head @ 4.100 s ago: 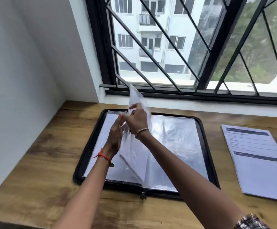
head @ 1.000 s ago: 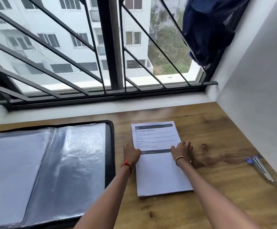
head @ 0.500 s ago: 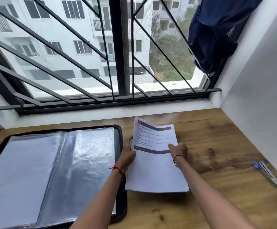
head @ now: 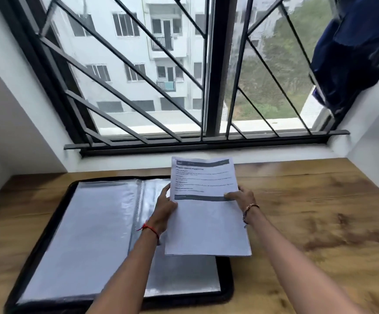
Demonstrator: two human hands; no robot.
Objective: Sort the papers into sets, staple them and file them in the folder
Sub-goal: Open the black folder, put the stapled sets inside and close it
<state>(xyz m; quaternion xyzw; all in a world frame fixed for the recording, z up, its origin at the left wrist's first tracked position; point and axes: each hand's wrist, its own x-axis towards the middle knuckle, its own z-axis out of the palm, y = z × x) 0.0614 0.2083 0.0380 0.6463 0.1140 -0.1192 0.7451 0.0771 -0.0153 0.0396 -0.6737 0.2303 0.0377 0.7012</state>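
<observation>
Papers (head: 206, 225) are hanging between two hands, above the right half of the open folder (head: 88, 223).
To the left of and beneath the hands, the folder is lying flat with its clear sleeves facing up. The left hand (head: 164, 207) is gripping the stack's left edge, and the right hand (head: 240, 198) is pinching the right edge with its thumb lying across the printed face. The hands are apart, with the sheets spanning them. Both grips are sitting high on the stack, and the lower edge is looking slightly fanned. No staple is showing, so unbound sheets are probably at risk of sliding out or skewing. The glossy sleeves are likely limp, so a leading corner may be catching and crumpling at the mouth. To the right of the hands, the wooden desk (head: 319, 211) is lying bare.
</observation>
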